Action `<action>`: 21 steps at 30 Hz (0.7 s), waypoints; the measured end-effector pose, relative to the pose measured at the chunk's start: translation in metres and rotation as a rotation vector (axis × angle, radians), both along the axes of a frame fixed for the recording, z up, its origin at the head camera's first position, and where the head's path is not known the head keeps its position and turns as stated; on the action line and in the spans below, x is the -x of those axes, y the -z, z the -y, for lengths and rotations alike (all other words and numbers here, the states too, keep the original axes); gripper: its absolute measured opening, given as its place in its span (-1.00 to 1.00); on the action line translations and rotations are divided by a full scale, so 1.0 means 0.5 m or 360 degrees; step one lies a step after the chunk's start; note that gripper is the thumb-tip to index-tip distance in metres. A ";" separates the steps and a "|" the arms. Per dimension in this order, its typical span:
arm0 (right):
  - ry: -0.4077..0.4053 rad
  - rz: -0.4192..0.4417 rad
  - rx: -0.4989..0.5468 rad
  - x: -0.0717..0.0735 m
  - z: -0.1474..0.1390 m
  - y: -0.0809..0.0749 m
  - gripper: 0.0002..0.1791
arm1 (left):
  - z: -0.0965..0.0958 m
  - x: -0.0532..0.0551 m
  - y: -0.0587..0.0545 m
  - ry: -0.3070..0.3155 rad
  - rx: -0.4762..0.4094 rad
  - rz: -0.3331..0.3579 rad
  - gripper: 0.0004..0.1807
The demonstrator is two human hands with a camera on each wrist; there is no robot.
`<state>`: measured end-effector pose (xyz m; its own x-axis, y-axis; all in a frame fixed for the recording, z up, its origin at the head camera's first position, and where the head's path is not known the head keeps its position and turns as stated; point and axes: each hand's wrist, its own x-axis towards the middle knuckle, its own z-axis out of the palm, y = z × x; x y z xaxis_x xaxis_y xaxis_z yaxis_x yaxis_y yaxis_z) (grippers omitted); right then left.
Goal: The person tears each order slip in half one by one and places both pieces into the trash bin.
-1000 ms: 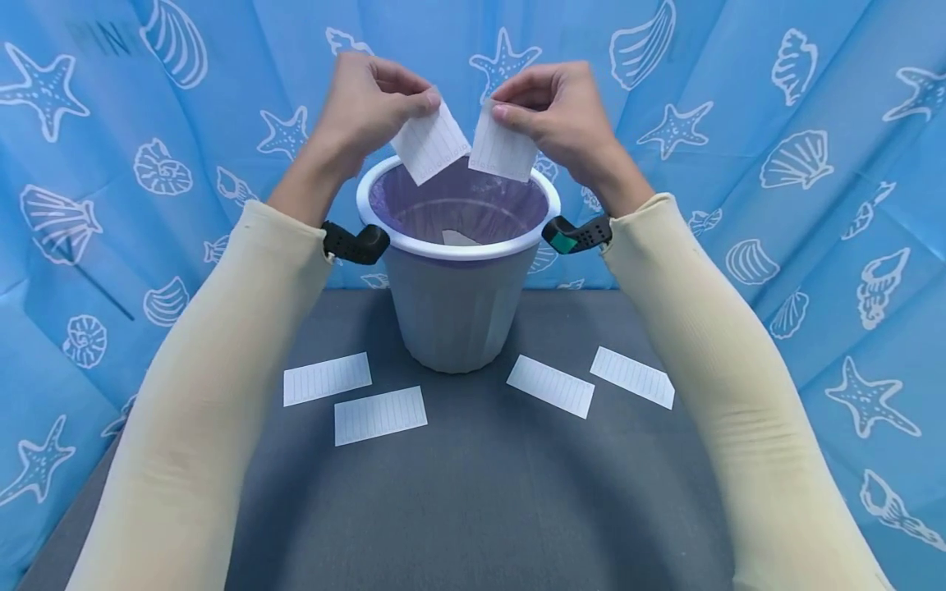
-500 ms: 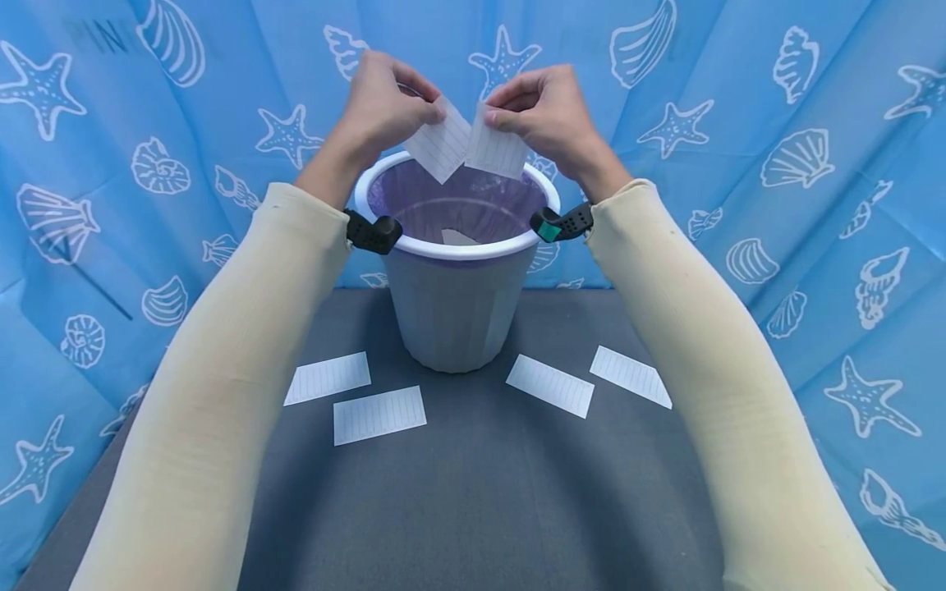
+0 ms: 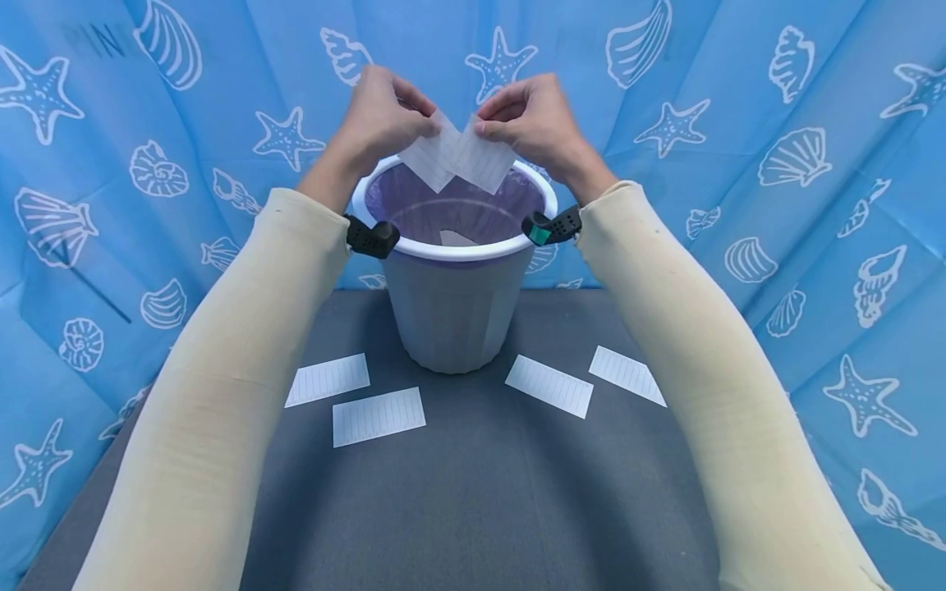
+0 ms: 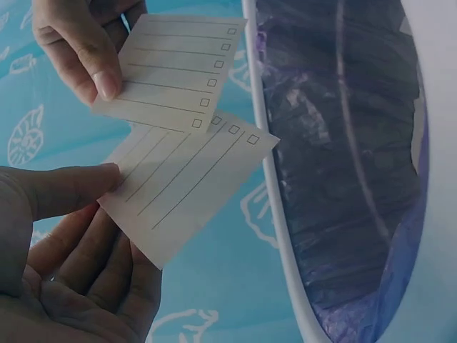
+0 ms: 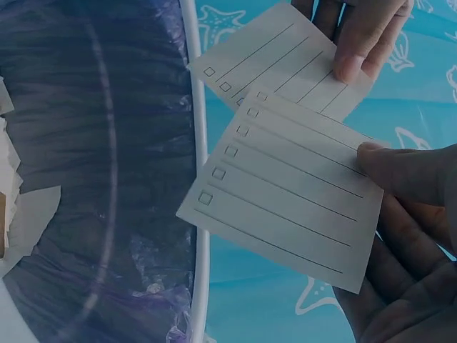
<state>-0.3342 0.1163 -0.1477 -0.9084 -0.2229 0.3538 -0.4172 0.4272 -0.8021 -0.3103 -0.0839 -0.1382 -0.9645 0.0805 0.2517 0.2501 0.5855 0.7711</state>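
Observation:
My left hand [image 3: 388,123] pinches a white paper slip [image 4: 189,189] between thumb and fingers. The slip is printed with ruled lines and small checkboxes along one end. A similar slip [image 5: 278,196] is pinched by my right hand [image 3: 535,127]. Both hands are raised over the far side of a light grey waste bin [image 3: 454,312], their slips crossing at the corners, the right one lying over the left. The bin has a white rim [image 3: 461,253] and a purple plastic liner [image 5: 64,107]. Pale torn paper [image 5: 36,221] shows inside it.
Lined slips lie flat on the dark grey tabletop [image 3: 458,509]: two left of the bin, including a nearer one [image 3: 379,417], and two right of it, one [image 3: 550,386] closer to the bin. A blue shell-print curtain [image 3: 702,205] hangs behind and at both sides.
Both hands have come closer together and a little lower, still pinching their slips. The slips, side by side at first, now overlap. The bin and the slips on the table stay put.

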 end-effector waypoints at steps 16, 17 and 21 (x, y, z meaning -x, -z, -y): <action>-0.0082 0.0013 -0.0032 -0.019 -0.010 0.008 -0.73 | 0.021 -0.007 0.012 0.0130 -0.0005 0.0043 -0.64; -0.0092 0.0009 -0.0022 -0.022 -0.012 0.009 -0.73 | 0.024 -0.011 0.013 0.0136 -0.0018 0.0046 -0.63; -0.0142 0.0010 0.0034 -0.040 -0.023 0.016 -0.73 | 0.039 -0.033 0.023 0.0140 -0.0074 0.0050 -0.61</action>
